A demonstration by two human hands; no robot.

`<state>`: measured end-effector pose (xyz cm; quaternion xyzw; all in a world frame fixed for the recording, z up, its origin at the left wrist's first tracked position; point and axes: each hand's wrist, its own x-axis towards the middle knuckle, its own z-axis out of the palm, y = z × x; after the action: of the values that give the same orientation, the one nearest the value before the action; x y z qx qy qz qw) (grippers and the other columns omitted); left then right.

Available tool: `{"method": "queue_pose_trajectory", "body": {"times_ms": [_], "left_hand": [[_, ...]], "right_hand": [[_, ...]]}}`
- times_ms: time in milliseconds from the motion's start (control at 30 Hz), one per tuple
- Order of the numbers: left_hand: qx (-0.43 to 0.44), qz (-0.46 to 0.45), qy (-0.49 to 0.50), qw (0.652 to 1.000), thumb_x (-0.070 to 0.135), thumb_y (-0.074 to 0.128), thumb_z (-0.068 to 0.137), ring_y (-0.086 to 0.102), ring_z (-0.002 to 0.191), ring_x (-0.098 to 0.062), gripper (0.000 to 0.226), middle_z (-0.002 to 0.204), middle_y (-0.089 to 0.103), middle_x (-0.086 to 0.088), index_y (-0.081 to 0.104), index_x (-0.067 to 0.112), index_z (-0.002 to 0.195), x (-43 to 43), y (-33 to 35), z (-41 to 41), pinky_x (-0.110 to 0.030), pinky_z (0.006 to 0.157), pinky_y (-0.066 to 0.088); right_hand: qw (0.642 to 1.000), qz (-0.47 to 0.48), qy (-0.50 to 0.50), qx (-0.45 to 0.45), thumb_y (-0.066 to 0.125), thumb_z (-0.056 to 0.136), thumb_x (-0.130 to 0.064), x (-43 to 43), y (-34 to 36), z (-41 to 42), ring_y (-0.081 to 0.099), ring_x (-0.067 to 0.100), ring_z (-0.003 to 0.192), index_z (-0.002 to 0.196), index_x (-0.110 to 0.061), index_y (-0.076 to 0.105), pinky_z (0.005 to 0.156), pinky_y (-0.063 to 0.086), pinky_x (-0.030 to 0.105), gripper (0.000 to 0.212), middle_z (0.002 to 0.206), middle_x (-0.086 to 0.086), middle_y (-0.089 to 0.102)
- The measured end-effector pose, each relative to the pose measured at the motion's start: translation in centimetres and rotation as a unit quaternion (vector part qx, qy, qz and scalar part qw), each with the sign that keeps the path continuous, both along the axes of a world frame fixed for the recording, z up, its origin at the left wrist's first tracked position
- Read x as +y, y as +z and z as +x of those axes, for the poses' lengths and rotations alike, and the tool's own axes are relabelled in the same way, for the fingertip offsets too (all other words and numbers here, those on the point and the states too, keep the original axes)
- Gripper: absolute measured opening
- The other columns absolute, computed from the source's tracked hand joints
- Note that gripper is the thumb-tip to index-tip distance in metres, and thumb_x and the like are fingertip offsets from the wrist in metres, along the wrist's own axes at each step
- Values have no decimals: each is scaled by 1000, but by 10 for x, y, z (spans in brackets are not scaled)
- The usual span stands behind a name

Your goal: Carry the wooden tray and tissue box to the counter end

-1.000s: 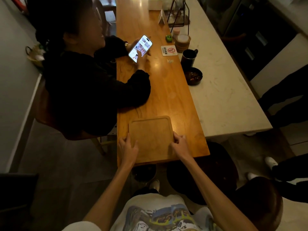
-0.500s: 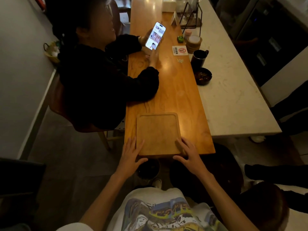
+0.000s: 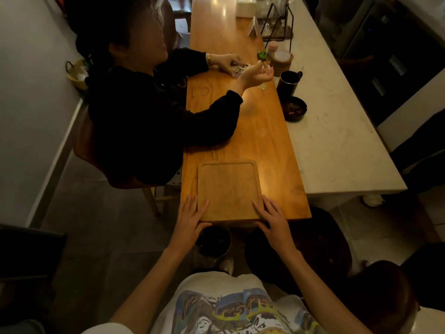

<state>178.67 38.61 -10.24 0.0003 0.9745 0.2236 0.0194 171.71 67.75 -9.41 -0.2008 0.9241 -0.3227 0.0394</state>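
With the wooden tray (image 3: 228, 190) flat at the near end of the worktop (image 3: 269, 145), the left hand (image 3: 190, 219) lies spread at the tray's left near corner; the right hand (image 3: 274, 221) lies spread at its right near corner; neither grips, so both should curl under the rim evenly; the tissue box (image 3: 245, 7) sits far beyond the tray.

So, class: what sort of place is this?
Probably a café bar: a long wooden counter beside a marble worktop, a no-smoking sign hidden now, a serving tray, mug and stacked coasters.

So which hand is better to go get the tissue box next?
Probably the right hand. The tissue box sits far up the counter, toward the right side, and the seated person's arms block the left. The left hand rests by the wooden tray.
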Motion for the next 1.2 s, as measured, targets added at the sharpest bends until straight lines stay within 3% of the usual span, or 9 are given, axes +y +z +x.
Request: {"method": "queue_pose_trajectory", "body": {"times_ms": [233,400,600,1067,1200], "left_hand": [[3,22,0,1000,38,55,94,-9,151,-30,71,164,2,-10,22,24,155,0,1,0,-49,120,0],[11,10,-10,1000,44,47,93,-8,151,-30,70,164,4,-12,23,22,155,-2,-3,0,-50,121,1],[32,4,-14,999,32,60,92,1,150,-36,70,162,12,-16,29,18,153,0,-4,0,-53,121,6],[40,10,-11,999,31,63,90,3,150,-35,71,161,15,-17,32,16,152,-1,-10,-1,-54,121,7],[45,8,-10,999,42,46,93,-1,150,-31,66,161,12,-15,30,16,152,-1,-8,1,-42,122,-5]], "right_hand": [[1000,-13,-9,1,76,83,-9,-1,-4,0,28,20,144,146,-28,47,114,32,39,72,156,4,39],[1000,-12,-3,-4,74,86,-12,-1,-4,0,20,14,144,147,-28,43,115,25,37,71,156,-3,32],[1000,-11,-11,1,74,85,-10,-2,-6,1,22,16,145,147,-27,44,116,27,39,70,157,6,38],[1000,-12,-16,11,73,86,-11,-2,-1,4,22,14,145,146,-25,47,114,30,39,68,154,7,42],[1000,-14,-16,8,74,85,-10,-1,1,5,22,14,145,146,-25,46,114,30,39,69,154,8,43]]}}
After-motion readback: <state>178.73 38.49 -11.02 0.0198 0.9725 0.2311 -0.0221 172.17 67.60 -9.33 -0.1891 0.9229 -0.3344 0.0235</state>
